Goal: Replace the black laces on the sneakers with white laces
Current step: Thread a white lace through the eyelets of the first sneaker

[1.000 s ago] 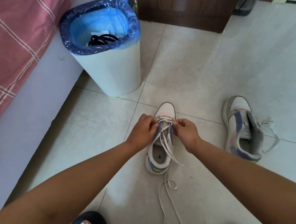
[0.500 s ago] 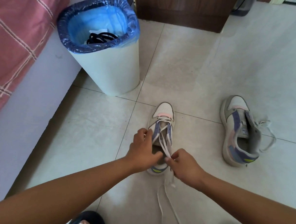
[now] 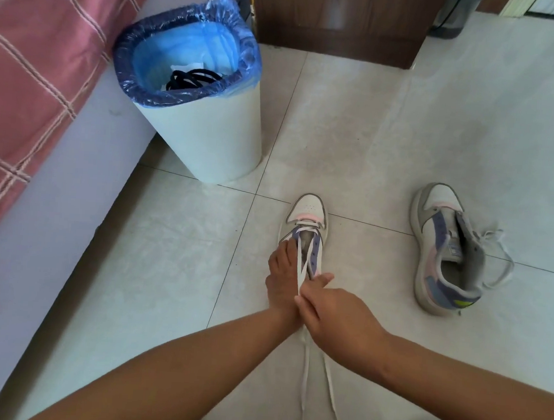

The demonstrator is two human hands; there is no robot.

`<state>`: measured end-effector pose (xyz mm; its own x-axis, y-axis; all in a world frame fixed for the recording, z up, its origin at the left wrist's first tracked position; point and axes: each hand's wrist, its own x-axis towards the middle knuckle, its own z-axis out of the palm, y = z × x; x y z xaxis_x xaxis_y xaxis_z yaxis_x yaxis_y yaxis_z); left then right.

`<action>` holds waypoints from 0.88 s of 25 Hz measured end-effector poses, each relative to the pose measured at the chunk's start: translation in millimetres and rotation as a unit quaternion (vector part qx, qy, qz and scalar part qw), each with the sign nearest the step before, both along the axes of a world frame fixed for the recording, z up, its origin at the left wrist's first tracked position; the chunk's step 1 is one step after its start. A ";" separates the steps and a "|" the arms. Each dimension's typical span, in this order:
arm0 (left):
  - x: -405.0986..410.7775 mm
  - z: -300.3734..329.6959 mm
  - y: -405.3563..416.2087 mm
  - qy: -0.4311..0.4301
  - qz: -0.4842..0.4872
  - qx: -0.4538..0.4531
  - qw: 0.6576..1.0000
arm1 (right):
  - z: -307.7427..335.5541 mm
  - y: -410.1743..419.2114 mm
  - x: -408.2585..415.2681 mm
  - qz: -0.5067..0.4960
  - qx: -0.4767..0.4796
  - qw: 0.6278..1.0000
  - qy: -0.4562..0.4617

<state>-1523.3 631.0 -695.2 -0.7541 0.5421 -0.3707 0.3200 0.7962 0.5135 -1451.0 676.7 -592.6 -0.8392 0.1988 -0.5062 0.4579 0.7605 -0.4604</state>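
Bin (image 3: 205,139) left of and behind near sneaker (image 3: 308,212); second sneaker (image 3: 443,251) on its right.

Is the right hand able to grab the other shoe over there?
Probably yes, but not yet. The right hand is pinching the white lace. The other sneaker lies on its side on bare floor on that hand's side, nothing between.

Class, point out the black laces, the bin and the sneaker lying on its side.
black laces (image 3: 193,78), head view, coiled middle
bin (image 3: 208,139), head view, white outer wall
sneaker (image 3: 431,227), head view, side panel
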 end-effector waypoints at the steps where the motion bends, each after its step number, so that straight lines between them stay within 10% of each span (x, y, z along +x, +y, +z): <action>1: -1.0 -1.1 1.7 -0.028 0.000 -0.022 0.999 | -2.7 0.5 -0.2 0.002 -0.007 1.000 0.001; 9: -33.5 41.7 -21.7 -0.185 0.106 0.061 0.975 | -9.8 12.4 18.7 -0.075 -0.052 0.982 0.168; 14: -39.3 81.0 -34.0 -0.538 0.212 0.119 0.807 | -5.1 -4.7 37.2 0.036 -0.078 0.989 0.120; 17: -36.1 86.1 -33.8 -0.510 0.191 0.130 0.829 | -21.3 2.9 26.3 -0.234 -0.251 0.937 0.059; 20: -33.2 87.0 -40.5 -0.290 0.039 0.052 0.955 | -39.7 25.1 4.6 -0.463 -0.365 0.808 0.023; 22: -27.2 97.5 -45.3 -0.201 -0.069 0.038 0.976 | -39.2 31.4 -8.8 -0.500 -0.513 0.698 -0.012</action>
